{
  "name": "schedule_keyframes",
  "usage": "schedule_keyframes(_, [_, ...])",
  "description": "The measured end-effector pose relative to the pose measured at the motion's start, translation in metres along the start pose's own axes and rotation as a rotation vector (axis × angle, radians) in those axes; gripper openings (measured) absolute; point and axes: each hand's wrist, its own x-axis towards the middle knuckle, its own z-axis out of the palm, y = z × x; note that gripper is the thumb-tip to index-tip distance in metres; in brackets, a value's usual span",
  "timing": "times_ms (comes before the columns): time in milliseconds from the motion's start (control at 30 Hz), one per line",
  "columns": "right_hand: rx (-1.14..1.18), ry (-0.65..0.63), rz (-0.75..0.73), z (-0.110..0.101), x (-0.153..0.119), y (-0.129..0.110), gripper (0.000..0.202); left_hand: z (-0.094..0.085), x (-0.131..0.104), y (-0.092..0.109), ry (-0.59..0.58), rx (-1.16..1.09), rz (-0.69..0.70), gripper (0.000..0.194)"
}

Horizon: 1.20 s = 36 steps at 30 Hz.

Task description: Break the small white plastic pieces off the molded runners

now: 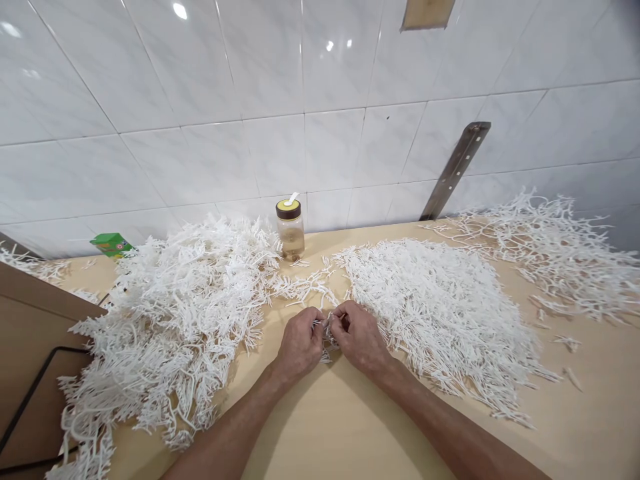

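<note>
My left hand and my right hand meet at the middle of the wooden table, fingers pinched on a small white branched piece between them. Parts of that piece are hidden by the fingers. To the left rises a large tangled heap of white branched pieces. A flatter pile of short white pieces spreads just right of my right hand. Several loose white sprigs lie beyond my hands.
Near the tiled wall stands a jar with a dark-rimmed yellow lid. A green box is behind the left heap. More white branches lie at the far right, past a metal bracket. A brown panel borders the left.
</note>
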Motion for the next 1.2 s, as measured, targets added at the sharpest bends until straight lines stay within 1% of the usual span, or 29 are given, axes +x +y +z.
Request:
schedule_keyframes(67, [-0.032,0.020,-0.038,0.003,-0.001,0.000,0.008,0.000,0.000,-0.001,-0.002,0.008,-0.003,0.018])
schedule_keyframes(167, [-0.139,0.077,-0.215,0.003,0.000,0.003,0.011,0.000,-0.001,-0.002,0.003,0.026,0.005,0.018])
schedule_keyframes(200, [-0.176,0.108,-0.252,0.002,0.001,0.005,0.013,0.001,-0.002,-0.002,0.006,0.038,0.012,0.017])
schedule_keyframes(233, [-0.202,0.146,-0.257,-0.001,0.003,0.008,0.015,0.001,-0.004,-0.002,0.008,0.050,0.020,0.017])
schedule_keyframes(267, [-0.215,0.190,-0.231,-0.004,0.005,0.011,0.015,0.001,-0.005,-0.002,0.009,0.059,0.030,0.016])
schedule_keyframes(333, [-0.185,0.256,-0.131,-0.012,0.008,0.017,0.012,0.002,-0.006,-0.001,0.019,0.047,0.032,0.016])
schedule_keyframes(367, [-0.151,0.257,-0.087,-0.015,0.010,0.018,0.010,0.002,-0.005,0.000,0.032,0.018,0.018,0.017])
schedule_keyframes(433, [-0.085,0.230,-0.021,-0.020,0.012,0.018,0.011,0.003,-0.004,0.000,0.073,-0.077,-0.039,0.020])
schedule_keyframes(500, [-0.048,0.204,0.020,-0.023,0.012,0.015,0.017,0.003,-0.002,0.000,0.113,-0.165,-0.099,0.023])
schedule_keyframes(633, [-0.011,0.198,0.064,-0.022,0.011,0.006,0.022,0.004,0.000,-0.002,0.134,-0.230,-0.137,0.024])
schedule_keyframes(700, [0.018,0.167,0.047,-0.021,0.008,0.002,0.023,0.004,0.000,-0.002,0.133,-0.237,-0.142,0.022])
schedule_keyframes(833, [0.073,-0.021,-0.070,-0.019,0.002,-0.006,0.021,0.002,-0.001,0.001,0.122,-0.252,-0.147,0.020])
schedule_keyframes(900, [0.068,-0.088,-0.110,-0.017,0.000,-0.008,0.018,0.001,-0.001,0.002,0.122,-0.258,-0.139,0.020])
schedule_keyframes(967, [0.069,-0.104,-0.121,-0.016,-0.001,-0.008,0.015,0.001,-0.001,0.002,0.121,-0.255,-0.123,0.021])
schedule_keyframes(1100, [0.093,-0.080,-0.111,-0.016,0.000,-0.005,0.015,0.002,-0.001,0.001,0.107,-0.246,-0.109,0.022])
schedule_keyframes(1200, [0.082,-0.097,-0.100,-0.016,0.000,-0.004,0.014,0.002,-0.001,0.000,0.094,-0.239,-0.108,0.024])
